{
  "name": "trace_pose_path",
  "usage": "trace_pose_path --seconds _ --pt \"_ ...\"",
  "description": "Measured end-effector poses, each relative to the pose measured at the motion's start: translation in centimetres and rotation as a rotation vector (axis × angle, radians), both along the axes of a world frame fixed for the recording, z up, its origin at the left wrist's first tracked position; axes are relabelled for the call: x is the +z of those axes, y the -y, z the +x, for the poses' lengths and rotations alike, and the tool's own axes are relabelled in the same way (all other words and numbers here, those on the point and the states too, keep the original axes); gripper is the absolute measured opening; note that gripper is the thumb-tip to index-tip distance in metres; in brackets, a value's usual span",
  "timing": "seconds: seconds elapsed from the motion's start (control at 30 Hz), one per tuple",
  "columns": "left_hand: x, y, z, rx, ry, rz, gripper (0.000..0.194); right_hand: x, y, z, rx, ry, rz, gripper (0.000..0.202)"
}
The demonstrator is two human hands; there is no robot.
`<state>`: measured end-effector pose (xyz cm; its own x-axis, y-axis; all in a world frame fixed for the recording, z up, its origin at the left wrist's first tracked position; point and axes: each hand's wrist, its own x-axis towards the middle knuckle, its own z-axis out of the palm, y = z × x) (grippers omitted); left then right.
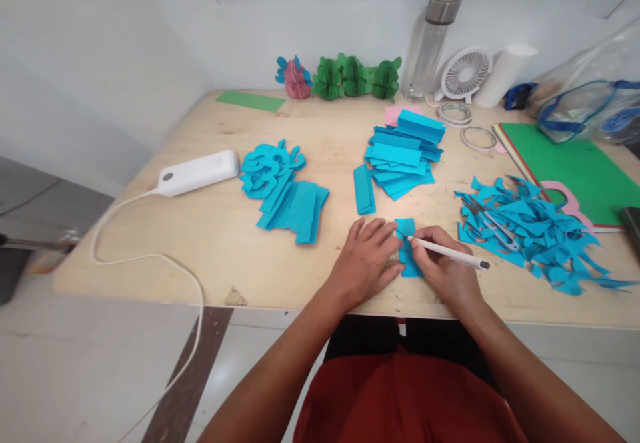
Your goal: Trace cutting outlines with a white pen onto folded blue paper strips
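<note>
The right hand (445, 266) is clamping its grip on a white pen (455, 253) over a blue paper strip (410, 267) lying on the surface (325, 143); the left hand (365, 260), fingers apart, is resting at the strip's left edge

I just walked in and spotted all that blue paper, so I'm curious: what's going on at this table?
A person is bent over a small blue paper piece at the table's near edge. The right hand holds a white pen with its tip at the paper, while the left hand lies at the paper's left edge. Just beyond is a pile of folded blue paper; curvy blue cutouts lie to the left, and blue scraps are heaped to the right.
</note>
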<state>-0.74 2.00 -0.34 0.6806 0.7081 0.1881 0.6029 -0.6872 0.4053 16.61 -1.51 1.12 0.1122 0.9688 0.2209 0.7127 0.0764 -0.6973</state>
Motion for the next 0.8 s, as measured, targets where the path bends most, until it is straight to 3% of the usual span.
trace_pose_path --seconds 0.8 --pt "-0.08 -0.04 -0.02 -0.003 -0.004 0.008 0.025 0.04 -0.10 0.03 -0.004 -0.013 0.000 0.011"
